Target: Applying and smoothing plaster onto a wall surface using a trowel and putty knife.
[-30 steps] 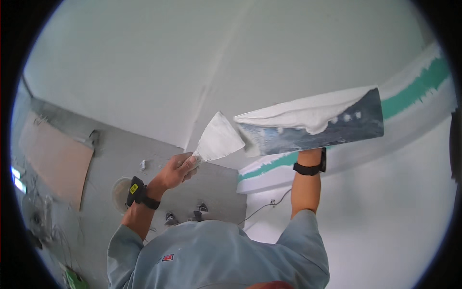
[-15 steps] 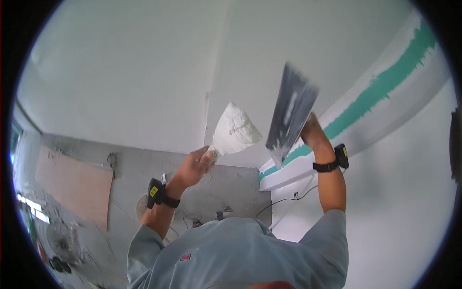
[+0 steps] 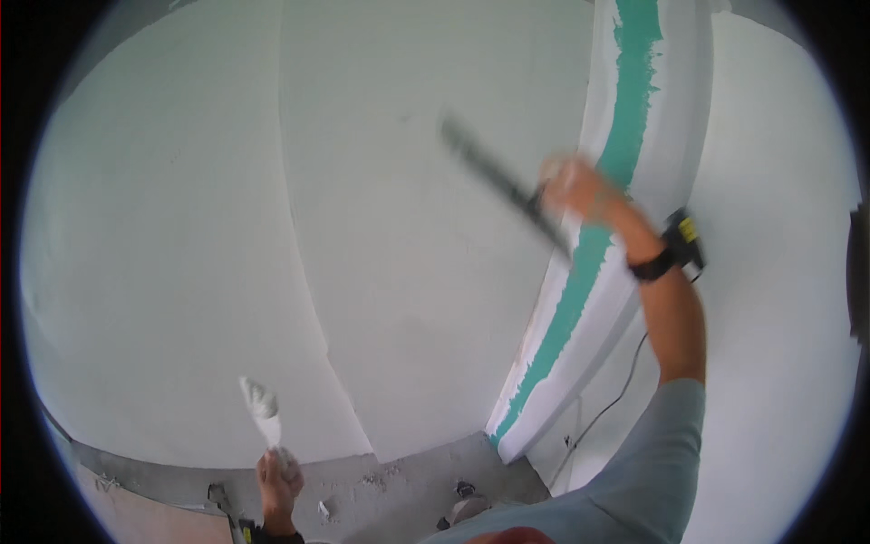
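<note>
My left hand [image 3: 279, 480] is low in the view, closed round the handle of a putty knife [image 3: 263, 406]. White putty lies on its blade, which points up and away. Higher up and to the right, my right hand [image 3: 580, 189] grips a plastering trowel [image 3: 503, 186]. That trowel is seen nearly edge-on as a dark, blurred line, in front of the pale wall [image 3: 408, 272]. Motion smears the right fingers. The blur hides whether the trowel touches the wall.
A green painted strip [image 3: 562, 322] with ragged white edges runs along the corner band at the right. A dark cable [image 3: 612, 402] hangs beside it. Grey floor [image 3: 399, 494] with scraps and debris lies below, and a tan board [image 3: 149, 508] rests at the lower left.
The view has swung up toward the wall. My left hand and putty knife are now lower and farther left. The trowel has turned from showing its face to nearly edge-on.
</note>
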Tool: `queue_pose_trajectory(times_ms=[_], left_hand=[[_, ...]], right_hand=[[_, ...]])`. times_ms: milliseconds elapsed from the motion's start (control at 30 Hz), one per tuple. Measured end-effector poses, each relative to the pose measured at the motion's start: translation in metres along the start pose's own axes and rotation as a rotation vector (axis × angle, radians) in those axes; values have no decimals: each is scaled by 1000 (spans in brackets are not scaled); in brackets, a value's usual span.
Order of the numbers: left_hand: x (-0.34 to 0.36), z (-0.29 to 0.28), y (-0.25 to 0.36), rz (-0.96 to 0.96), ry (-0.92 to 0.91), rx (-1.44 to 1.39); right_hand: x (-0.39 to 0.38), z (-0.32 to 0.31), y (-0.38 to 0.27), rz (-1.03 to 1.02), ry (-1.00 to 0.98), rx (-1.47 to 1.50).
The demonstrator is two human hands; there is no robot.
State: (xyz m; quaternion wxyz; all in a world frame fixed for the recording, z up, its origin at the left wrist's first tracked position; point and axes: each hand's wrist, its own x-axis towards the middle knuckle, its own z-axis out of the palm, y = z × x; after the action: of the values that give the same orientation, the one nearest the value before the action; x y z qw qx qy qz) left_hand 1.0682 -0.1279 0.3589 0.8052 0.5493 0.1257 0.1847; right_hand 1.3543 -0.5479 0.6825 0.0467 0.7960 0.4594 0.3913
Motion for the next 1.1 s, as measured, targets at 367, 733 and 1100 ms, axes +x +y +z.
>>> queue_pose_trajectory(times_ms=[367,733,1100], left_hand=[[24,56,-35,250,334,-209],[35,116,-28,400,454,-193],[36,95,-14,297,203,-100]], right_hand=[[184,-183,183,630,897,-222],[265,-168,229,502,631,-341],[154,-26,169,198,286,-396]])
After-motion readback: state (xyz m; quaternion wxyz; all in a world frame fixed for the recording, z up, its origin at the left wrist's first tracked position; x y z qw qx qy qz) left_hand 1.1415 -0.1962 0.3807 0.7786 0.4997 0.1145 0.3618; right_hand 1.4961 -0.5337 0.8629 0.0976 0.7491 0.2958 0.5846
